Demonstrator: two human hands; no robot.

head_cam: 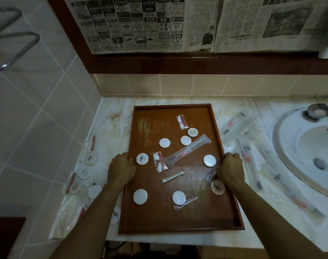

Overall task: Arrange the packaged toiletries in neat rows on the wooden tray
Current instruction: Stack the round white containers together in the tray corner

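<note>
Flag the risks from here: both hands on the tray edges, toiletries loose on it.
1. Left hand and right hand grip the wooden tray; a tilt or jerk could slide the scattered round soaps.
2. The tray's near edge overhangs the counter.
3. Packets beside the tray lie near the sink and could get nudged in.

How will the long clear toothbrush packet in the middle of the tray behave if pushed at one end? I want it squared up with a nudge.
The toothbrush packet is long and thin, so it will probably pivot rather than slide straight. Its clear film looks light and floppy, likely crumpling at the end. It may bump the cotton packet.
</note>
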